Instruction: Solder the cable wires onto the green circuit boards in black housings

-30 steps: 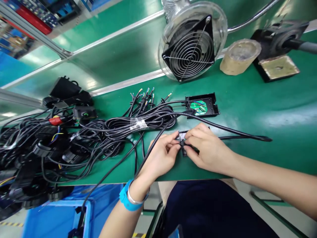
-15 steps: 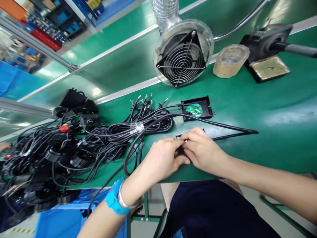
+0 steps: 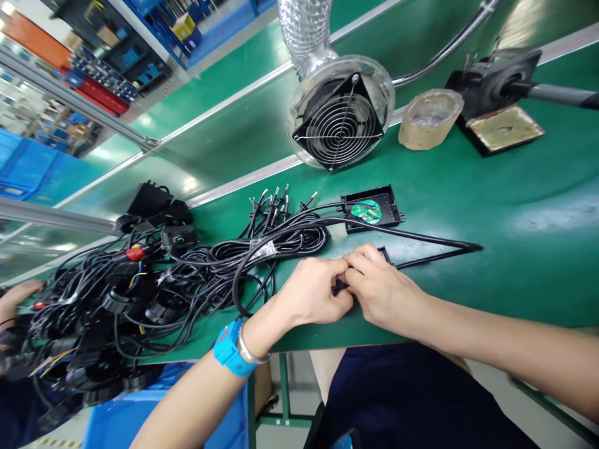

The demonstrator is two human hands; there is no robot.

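In the head view, the left hand is bending its thumb and fingers close together, pinching one end of a small black case. The right hand is curling over the same case, gripping it and hiding most of it. The case is sitting near the front edge of the green table. Just past the hands, an open black box is holding a round green board.
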